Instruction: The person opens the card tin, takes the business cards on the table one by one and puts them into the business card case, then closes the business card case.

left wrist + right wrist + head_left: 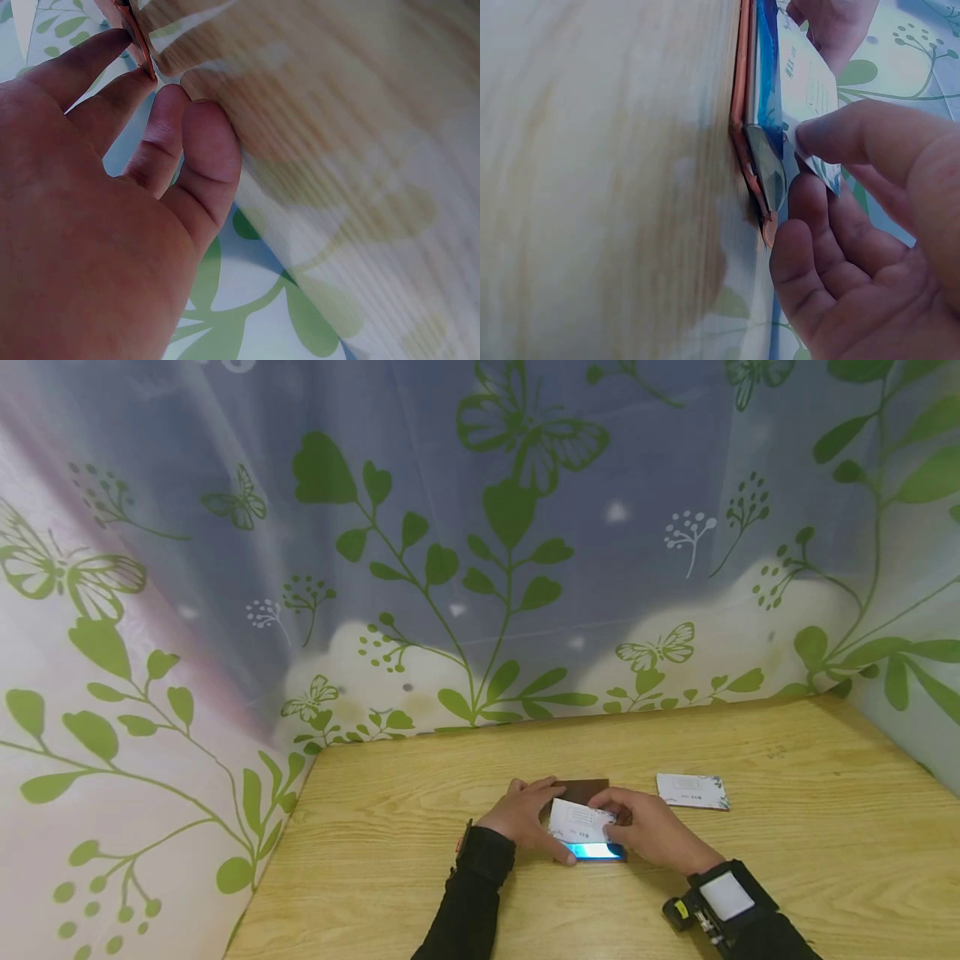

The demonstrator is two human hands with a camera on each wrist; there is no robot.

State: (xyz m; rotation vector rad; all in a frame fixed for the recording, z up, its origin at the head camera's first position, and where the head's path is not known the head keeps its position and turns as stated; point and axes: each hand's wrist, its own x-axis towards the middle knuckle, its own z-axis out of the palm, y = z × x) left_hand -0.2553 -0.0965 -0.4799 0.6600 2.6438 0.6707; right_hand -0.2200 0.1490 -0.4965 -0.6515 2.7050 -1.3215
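A brown card holder (583, 789) lies opened out on the wooden table. Its near part shows a shiny blue and white surface (597, 851), and in the right wrist view its orange-brown edge (740, 90) shows side-on. My left hand (519, 817) grips the holder at its left side, thumb at the near edge and fingers at the far edge. Over the holder, my right hand (651, 828) pinches a white printed card (576, 820) between thumb and index finger. The card is tilted in the right wrist view, its lower edge beside the holder's clear sleeve (769, 161).
To the right of the hands, a small stack of white printed cards (690, 789) with leaf patterns lies on the wooden table (810, 835). A curtain (420, 543) printed with leaves and butterflies hangs along the back and sides of the tabletop.
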